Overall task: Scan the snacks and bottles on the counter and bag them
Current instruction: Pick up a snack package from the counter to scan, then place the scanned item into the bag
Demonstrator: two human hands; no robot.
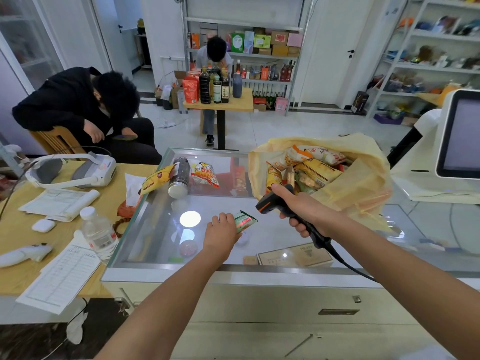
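My left hand point(221, 229) holds a small green snack packet point(244, 220) just above the glass counter point(161, 224). A red scan line lies across the packet. My right hand point(298, 209) grips a black barcode scanner point(270, 203) whose head points at the packet from the right. Behind the scanner a yellow plastic bag point(363, 183) lies open with several snack packets inside. At the counter's far left lie a yellow snack packet point(155, 178), a dark bottle on its side point(179, 178) and an orange-and-white snack packet point(205, 175).
A wooden desk to the left holds a water bottle point(100, 233), papers point(59, 279), a headset point(72, 170) and an earbud case point(43, 225). A white checkout terminal point(457, 141) stands at right. Two people sit beyond the counter, one at a small table with bottles point(218, 87).
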